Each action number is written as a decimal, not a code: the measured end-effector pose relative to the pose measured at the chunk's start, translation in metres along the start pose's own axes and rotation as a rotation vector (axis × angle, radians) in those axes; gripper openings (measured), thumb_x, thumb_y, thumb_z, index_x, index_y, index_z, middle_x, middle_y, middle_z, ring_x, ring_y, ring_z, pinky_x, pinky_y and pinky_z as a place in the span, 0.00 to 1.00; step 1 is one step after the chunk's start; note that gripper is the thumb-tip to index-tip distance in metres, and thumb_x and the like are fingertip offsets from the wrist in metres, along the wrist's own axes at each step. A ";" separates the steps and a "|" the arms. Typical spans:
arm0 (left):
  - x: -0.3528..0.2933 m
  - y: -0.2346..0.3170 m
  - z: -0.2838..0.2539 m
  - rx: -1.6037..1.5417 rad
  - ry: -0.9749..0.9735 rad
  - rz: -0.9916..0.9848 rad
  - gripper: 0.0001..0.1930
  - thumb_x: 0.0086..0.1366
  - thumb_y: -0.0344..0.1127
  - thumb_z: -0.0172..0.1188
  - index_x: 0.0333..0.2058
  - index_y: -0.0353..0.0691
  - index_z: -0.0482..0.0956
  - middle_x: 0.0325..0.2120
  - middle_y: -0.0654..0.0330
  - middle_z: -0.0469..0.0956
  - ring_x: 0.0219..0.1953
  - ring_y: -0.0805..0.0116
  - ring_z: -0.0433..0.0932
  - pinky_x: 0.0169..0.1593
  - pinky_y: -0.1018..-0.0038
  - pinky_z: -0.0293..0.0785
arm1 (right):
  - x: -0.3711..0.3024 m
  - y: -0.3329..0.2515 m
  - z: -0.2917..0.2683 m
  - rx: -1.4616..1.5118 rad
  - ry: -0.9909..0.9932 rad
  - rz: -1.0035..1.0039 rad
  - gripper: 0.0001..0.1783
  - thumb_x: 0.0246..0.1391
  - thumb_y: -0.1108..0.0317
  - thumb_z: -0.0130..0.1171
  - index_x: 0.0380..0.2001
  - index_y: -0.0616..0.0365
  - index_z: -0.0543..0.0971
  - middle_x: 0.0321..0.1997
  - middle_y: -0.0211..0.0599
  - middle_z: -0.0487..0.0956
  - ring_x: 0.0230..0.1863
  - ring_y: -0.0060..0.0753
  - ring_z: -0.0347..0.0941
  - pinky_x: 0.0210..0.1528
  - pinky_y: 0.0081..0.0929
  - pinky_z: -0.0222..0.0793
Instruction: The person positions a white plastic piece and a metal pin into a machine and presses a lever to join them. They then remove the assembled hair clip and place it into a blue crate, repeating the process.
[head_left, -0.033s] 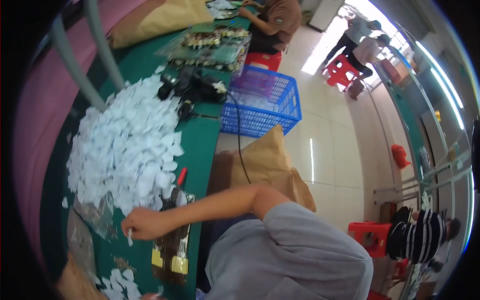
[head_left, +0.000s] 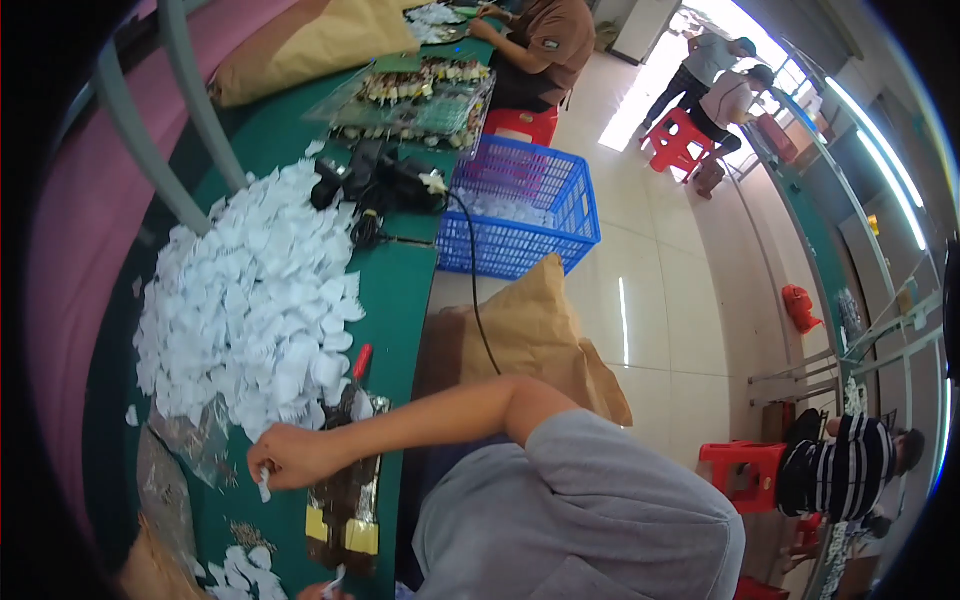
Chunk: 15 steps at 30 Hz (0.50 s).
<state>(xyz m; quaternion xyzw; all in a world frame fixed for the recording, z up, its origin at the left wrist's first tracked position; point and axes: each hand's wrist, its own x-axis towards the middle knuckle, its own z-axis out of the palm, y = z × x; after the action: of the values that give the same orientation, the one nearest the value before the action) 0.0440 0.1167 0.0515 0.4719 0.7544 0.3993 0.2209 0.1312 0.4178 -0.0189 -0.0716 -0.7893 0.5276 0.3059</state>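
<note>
My right hand [head_left: 290, 457] is above the green table with its fingers pinched on a small white piece [head_left: 264, 484]. Just beyond it spreads a large heap of thin white pieces [head_left: 250, 300], some with comb-like edges. At the bottom edge, my left hand [head_left: 326, 592] shows only in part, fingers closed around another small white piece [head_left: 338, 577]. Between my hands and body lies a dark brown strip [head_left: 343, 515] with two yellow pads. A smaller pile of white pieces [head_left: 245, 575] sits beside my left hand, near a scatter of tiny thin bits [head_left: 250, 537].
A red-handled tool [head_left: 362, 360] lies beside the heap. Clear plastic bags [head_left: 195, 440] sit at its near end. Beyond are a black corded device [head_left: 375, 185], stacked trays [head_left: 420, 95], a blue crate [head_left: 520, 255] and a brown paper bag [head_left: 530, 320]. Grey bars [head_left: 185, 100] rise at left. Other people work nearby.
The view has shifted slightly. My left hand shows a little more at the bottom edge, with its white piece turned more upright. My right hand keeps its pinch almost in place.
</note>
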 end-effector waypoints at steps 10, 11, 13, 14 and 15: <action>-0.006 0.026 0.071 0.630 0.085 0.020 0.09 0.72 0.33 0.65 0.49 0.42 0.85 0.50 0.49 0.79 0.46 0.47 0.82 0.46 0.60 0.80 | -0.015 -0.039 0.003 -0.053 -0.004 0.122 0.13 0.51 0.77 0.60 0.42 0.63 0.78 0.29 0.51 0.81 0.33 0.55 0.81 0.38 0.45 0.75; -0.012 0.029 0.072 0.698 0.071 -0.088 0.10 0.72 0.34 0.65 0.50 0.44 0.85 0.52 0.48 0.78 0.48 0.46 0.82 0.45 0.61 0.80 | -0.017 -0.050 -0.002 -0.039 -0.054 0.125 0.16 0.50 0.79 0.57 0.44 0.63 0.75 0.31 0.56 0.80 0.37 0.64 0.79 0.41 0.50 0.74; -0.008 0.008 0.075 0.641 0.245 0.108 0.12 0.66 0.31 0.65 0.47 0.40 0.86 0.36 0.52 0.73 0.37 0.47 0.77 0.38 0.56 0.75 | -0.019 -0.030 0.004 -0.168 -0.048 -0.009 0.10 0.53 0.77 0.58 0.40 0.61 0.79 0.38 0.53 0.79 0.43 0.60 0.79 0.46 0.51 0.75; 0.007 0.013 0.077 0.639 0.228 0.144 0.11 0.65 0.29 0.67 0.46 0.39 0.86 0.35 0.53 0.73 0.36 0.49 0.76 0.39 0.58 0.74 | -0.018 -0.047 -0.017 -0.281 -0.135 0.090 0.08 0.56 0.73 0.60 0.39 0.59 0.81 0.40 0.48 0.79 0.45 0.56 0.79 0.48 0.49 0.76; 0.010 0.009 0.083 0.668 0.249 0.214 0.13 0.59 0.26 0.67 0.45 0.41 0.85 0.33 0.54 0.72 0.36 0.50 0.75 0.36 0.56 0.72 | -0.020 -0.048 -0.021 -0.346 -0.166 -0.001 0.09 0.58 0.70 0.61 0.41 0.56 0.82 0.39 0.45 0.78 0.46 0.52 0.78 0.49 0.46 0.76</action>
<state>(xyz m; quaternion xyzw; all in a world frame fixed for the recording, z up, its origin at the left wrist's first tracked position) 0.1034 0.1602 0.0107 0.5420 0.8107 0.2061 -0.0816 0.1690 0.4049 0.0209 -0.0788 -0.8908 0.3880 0.2230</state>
